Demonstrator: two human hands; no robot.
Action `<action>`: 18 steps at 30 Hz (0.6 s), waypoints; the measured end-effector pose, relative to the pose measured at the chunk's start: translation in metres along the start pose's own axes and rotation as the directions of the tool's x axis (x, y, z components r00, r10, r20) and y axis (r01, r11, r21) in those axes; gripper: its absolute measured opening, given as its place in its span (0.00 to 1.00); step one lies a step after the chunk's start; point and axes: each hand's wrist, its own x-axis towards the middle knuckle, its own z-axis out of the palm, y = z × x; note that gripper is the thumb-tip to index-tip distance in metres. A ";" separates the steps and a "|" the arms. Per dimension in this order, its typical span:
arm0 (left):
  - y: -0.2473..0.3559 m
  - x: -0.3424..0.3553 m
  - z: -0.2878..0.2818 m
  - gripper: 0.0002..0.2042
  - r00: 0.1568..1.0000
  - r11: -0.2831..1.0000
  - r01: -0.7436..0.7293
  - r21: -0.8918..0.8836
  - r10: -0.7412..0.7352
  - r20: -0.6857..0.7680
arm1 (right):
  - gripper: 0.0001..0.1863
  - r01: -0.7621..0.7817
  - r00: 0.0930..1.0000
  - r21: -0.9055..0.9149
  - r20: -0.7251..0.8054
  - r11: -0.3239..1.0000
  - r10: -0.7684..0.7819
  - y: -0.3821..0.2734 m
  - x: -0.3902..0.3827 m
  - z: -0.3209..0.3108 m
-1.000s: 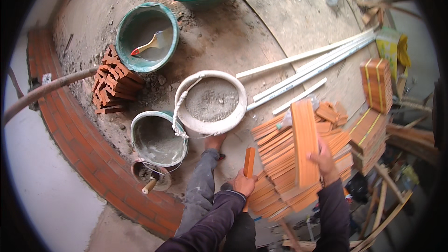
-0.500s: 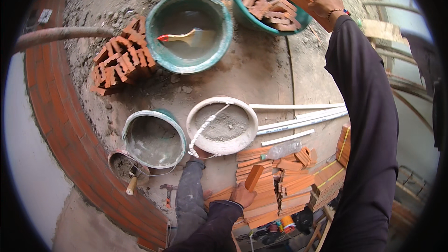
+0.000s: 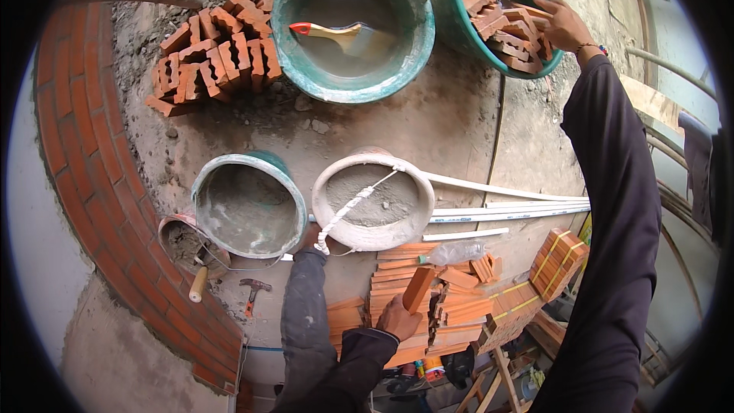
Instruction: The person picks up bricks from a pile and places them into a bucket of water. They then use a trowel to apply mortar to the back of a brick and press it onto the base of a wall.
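Left hand [image 3: 399,320]: closed around one narrow orange brick [image 3: 417,289], held tilted at lower centre, above the pile of orange bricks [image 3: 388,284].

Right hand [image 3: 567,27]: at the right side of the tall green bucket [image 3: 448,8], upper right, its fingers over the brick pieces [image 3: 508,34] inside; whether they are clamped on a piece or apart from it, cannot tell. Dark sleeve; beaded band at wrist.

Green tub [image 3: 355,95], one, just left of the tall bucket; contains cloudy liquid and a brush [image 3: 329,32] with red-tipped handle.

Red brick stack [image 3: 222,50], one, beside the tub's left side, on bare ground.

Whitish bucket [image 3: 375,242], one, centre; contains grey mix; white-wrapped handle lying across the rim.

Smaller green bucket [image 3: 267,159], one, left of the whitish one; grey residue inside.

Wooden-handled tool [image 3: 199,284], one, resting at a small pot below left of that bucket.

Hammer [image 3: 252,295], one, on the floor, left of the grey trouser leg [image 3: 304,313].

White pipes [image 3: 527,212], several, right of the whitish bucket.

Clear plastic bottle [image 3: 456,252], one, lying on the orange pile.

Strapped brick bundles [image 3: 558,264], yellow bands, right of the pile.
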 end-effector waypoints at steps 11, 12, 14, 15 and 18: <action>-0.012 -0.004 -0.005 0.31 0.999 0.994 0.025 0.102 -0.029 0.041 | 0.16 0.086 0.996 -0.112 -0.015 0.990 -0.088 0.001 -0.054 0.033; -0.014 -0.003 -0.005 0.32 0.998 0.992 0.031 0.121 -0.038 0.057 | 0.19 0.114 0.990 -0.102 -0.069 0.988 -0.121 0.003 -0.059 0.037; -0.015 -0.004 -0.003 0.32 0.998 0.992 0.016 0.122 -0.023 0.053 | 0.20 0.106 0.991 -0.022 -0.085 0.994 -0.108 0.008 -0.063 0.044; -0.017 -0.005 -0.004 0.32 0.999 0.992 0.013 0.122 -0.019 0.048 | 0.20 0.104 0.991 0.022 -0.092 0.994 -0.102 0.002 -0.063 0.044; -0.025 -0.006 0.001 0.31 0.998 0.994 0.008 0.107 -0.015 0.062 | 0.22 0.054 0.989 -0.068 -0.137 0.996 -0.063 -0.009 -0.068 0.041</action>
